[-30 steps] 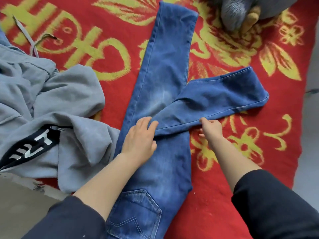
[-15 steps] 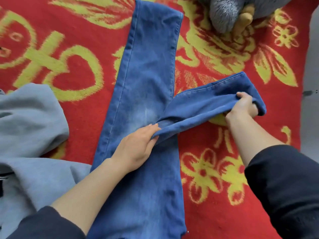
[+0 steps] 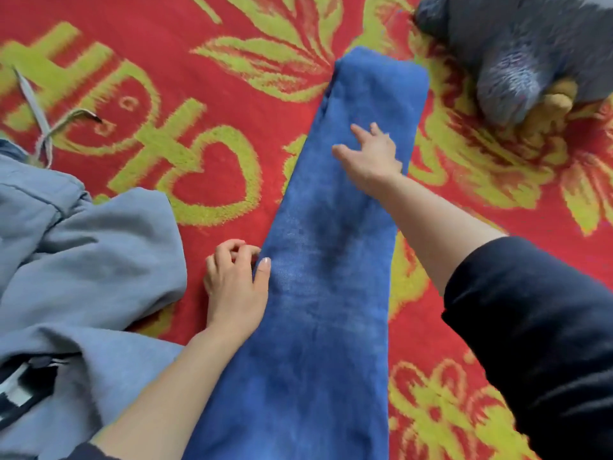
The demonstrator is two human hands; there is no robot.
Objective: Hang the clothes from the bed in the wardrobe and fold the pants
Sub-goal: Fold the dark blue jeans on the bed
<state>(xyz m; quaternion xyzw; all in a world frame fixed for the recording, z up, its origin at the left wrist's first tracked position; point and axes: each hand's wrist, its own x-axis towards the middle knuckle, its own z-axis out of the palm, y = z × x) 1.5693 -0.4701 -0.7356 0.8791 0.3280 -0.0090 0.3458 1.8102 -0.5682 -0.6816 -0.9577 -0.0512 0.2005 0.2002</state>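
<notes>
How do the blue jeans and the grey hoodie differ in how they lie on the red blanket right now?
The blue jeans lie flat in one long straight strip; the grey hoodie sits crumpled in loose folds. Both hands are on the jeans, the left hand at their edge and the right hand spread near the leg end; neither touches the hoodie. The jeans are plain; the hoodie shows a black-and-white print. Both rest on the red blanket.

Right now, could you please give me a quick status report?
Left hand pinching jeans edge. Right hand flat on top, open. Legs stacked. Grey hoodie alongside, apart.
</notes>
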